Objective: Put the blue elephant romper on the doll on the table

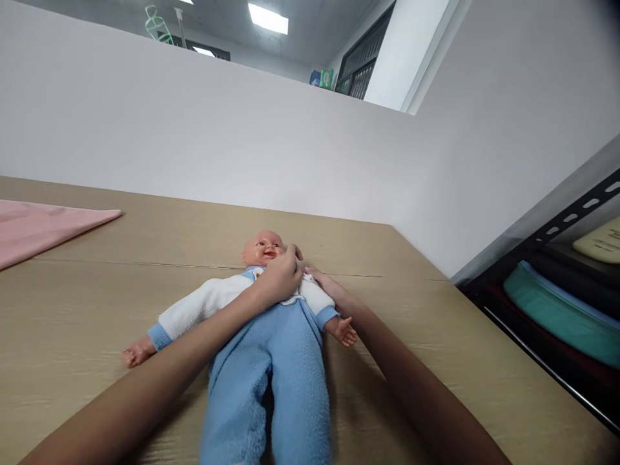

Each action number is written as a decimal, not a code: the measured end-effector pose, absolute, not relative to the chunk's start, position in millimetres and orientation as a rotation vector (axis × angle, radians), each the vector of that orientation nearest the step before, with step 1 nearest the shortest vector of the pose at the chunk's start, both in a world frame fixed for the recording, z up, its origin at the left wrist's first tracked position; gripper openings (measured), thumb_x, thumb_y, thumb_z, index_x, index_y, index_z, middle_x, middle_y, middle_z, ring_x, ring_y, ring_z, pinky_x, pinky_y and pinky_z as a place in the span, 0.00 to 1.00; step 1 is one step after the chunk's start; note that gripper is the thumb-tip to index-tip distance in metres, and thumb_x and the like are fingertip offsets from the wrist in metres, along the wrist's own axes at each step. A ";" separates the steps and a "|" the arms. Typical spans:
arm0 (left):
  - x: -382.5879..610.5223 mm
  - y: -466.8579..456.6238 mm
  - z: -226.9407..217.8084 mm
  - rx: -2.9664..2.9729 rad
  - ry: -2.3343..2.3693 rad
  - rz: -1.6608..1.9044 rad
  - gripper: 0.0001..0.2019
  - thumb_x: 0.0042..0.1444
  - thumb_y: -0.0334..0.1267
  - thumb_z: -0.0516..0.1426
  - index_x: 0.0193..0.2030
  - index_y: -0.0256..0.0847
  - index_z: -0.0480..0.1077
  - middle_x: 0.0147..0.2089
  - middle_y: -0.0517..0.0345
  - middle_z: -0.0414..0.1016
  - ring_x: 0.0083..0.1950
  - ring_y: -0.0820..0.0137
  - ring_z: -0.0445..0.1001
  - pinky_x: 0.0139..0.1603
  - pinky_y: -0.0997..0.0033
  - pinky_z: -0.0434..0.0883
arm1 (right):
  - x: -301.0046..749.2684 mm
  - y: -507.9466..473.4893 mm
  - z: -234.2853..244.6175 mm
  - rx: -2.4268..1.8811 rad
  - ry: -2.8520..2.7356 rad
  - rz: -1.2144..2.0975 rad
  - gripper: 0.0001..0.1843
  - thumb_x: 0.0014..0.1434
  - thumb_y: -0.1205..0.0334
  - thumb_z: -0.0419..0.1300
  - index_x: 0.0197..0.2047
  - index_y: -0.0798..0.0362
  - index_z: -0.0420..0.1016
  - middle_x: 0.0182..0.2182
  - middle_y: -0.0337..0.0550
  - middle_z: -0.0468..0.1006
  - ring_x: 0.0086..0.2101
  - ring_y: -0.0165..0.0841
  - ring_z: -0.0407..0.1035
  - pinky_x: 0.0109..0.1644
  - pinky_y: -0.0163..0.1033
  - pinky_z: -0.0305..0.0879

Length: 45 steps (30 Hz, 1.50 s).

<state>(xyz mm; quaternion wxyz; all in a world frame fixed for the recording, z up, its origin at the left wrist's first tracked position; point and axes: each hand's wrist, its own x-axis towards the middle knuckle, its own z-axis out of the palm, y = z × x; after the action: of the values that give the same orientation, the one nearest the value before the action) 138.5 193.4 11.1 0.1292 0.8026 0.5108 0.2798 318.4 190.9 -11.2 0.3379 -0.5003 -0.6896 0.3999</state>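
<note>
A baby doll in a blue fleece suit with white sleeves lies on its back on the wooden table, head pointing away from me. My left hand rests on the doll's chest just below the chin, fingers curled and pinched on the collar of the suit. My right hand lies at the doll's shoulder by the white sleeve, mostly hidden behind my left hand and the doll, so its fingers are hard to read.
A pink cloth lies flat at the table's far left. A white partition wall runs along the table's back edge. At the right stands a black metal shelf with a teal cushion and other folded items.
</note>
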 end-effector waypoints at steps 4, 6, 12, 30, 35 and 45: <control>134.6 194.6 8.5 2.405 1.480 0.804 0.13 0.62 0.24 0.54 0.49 0.43 0.65 0.45 0.48 0.82 0.49 0.56 0.82 0.46 0.60 0.73 | 349.9 161.6 19.7 -1.323 -2.035 1.212 0.36 0.59 0.48 0.74 0.68 0.46 0.75 0.38 0.40 0.88 0.28 0.36 0.77 0.34 0.41 0.76; 132.7 194.3 6.9 2.440 1.500 0.802 0.15 0.59 0.20 0.52 0.48 0.43 0.66 0.49 0.46 0.81 0.51 0.56 0.81 0.47 0.60 0.73 | 368.6 151.7 38.2 -1.302 -2.266 1.096 0.41 0.55 0.59 0.74 0.72 0.41 0.73 0.41 0.39 0.89 0.29 0.37 0.78 0.36 0.40 0.74; 130.1 193.9 2.3 2.495 1.527 0.800 0.15 0.60 0.20 0.51 0.47 0.43 0.68 0.53 0.44 0.78 0.46 0.56 0.81 0.43 0.59 0.73 | 398.4 153.9 65.3 -1.312 -2.628 0.740 0.44 0.56 0.66 0.68 0.75 0.35 0.71 0.53 0.38 0.88 0.42 0.45 0.80 0.43 0.41 0.72; 121.9 137.2 44.3 2.598 1.488 0.995 0.13 0.75 0.45 0.55 0.55 0.39 0.74 0.56 0.43 0.77 0.62 0.47 0.70 0.70 0.42 0.65 | 420.0 162.8 -30.3 -1.416 -2.048 0.590 0.26 0.63 0.38 0.69 0.51 0.51 0.83 0.44 0.45 0.87 0.40 0.41 0.78 0.44 0.42 0.72; 129.3 82.2 73.6 2.436 1.510 1.240 0.09 0.75 0.43 0.55 0.54 0.42 0.73 0.57 0.47 0.77 0.64 0.51 0.71 0.70 0.46 0.67 | 416.4 159.3 -43.7 -1.360 -1.987 0.407 0.27 0.63 0.39 0.68 0.57 0.49 0.81 0.54 0.52 0.84 0.54 0.50 0.76 0.62 0.55 0.70; 109.4 -116.7 -38.2 2.035 1.932 1.150 0.57 0.57 0.53 0.69 0.85 0.55 0.40 0.85 0.40 0.50 0.79 0.32 0.63 0.68 0.28 0.75 | 418.5 161.9 -60.2 -1.234 -2.051 0.128 0.22 0.70 0.45 0.62 0.60 0.48 0.77 0.57 0.55 0.79 0.59 0.53 0.72 0.69 0.62 0.65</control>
<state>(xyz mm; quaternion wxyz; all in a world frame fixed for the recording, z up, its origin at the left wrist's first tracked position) 109.4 -116.7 -38.2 0.0545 0.6700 0.6362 0.3788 418.5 161.9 -60.2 0.3635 -0.4796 -0.7971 0.0498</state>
